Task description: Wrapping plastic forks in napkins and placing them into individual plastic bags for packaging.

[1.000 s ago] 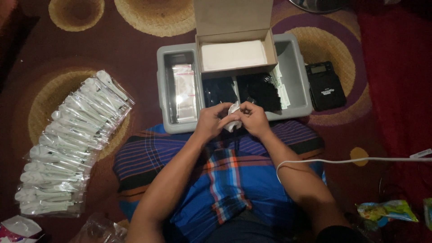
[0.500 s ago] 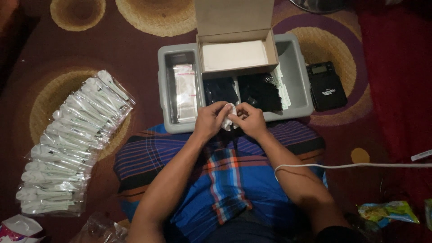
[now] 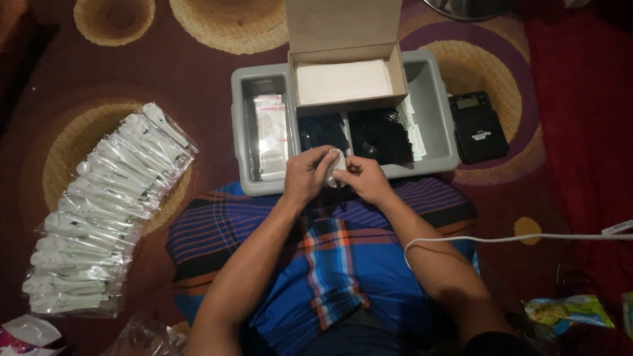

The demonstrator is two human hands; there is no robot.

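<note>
My left hand (image 3: 305, 177) and my right hand (image 3: 361, 180) meet over the near rim of a grey plastic tray (image 3: 435, 105), above my lap in a blue plaid cloth (image 3: 330, 264). Together they pinch a small white rounded item (image 3: 334, 167); much of it is hidden by my fingers. Inside the tray stand an open cardboard box (image 3: 344, 79) with a white pad in it, black packets (image 3: 379, 135) and clear plastic bags (image 3: 271, 135).
A fanned row of several white items in clear bags (image 3: 99, 211) lies on the patterned rug at left. A small black scale (image 3: 478, 126) sits right of the tray. A white cable (image 3: 527, 237) runs in from the right. A colourful wrapper (image 3: 570, 310) lies lower right.
Both hands have shifted slightly toward the tray while working the white item between the fingers. Everything else is where it was.
</note>
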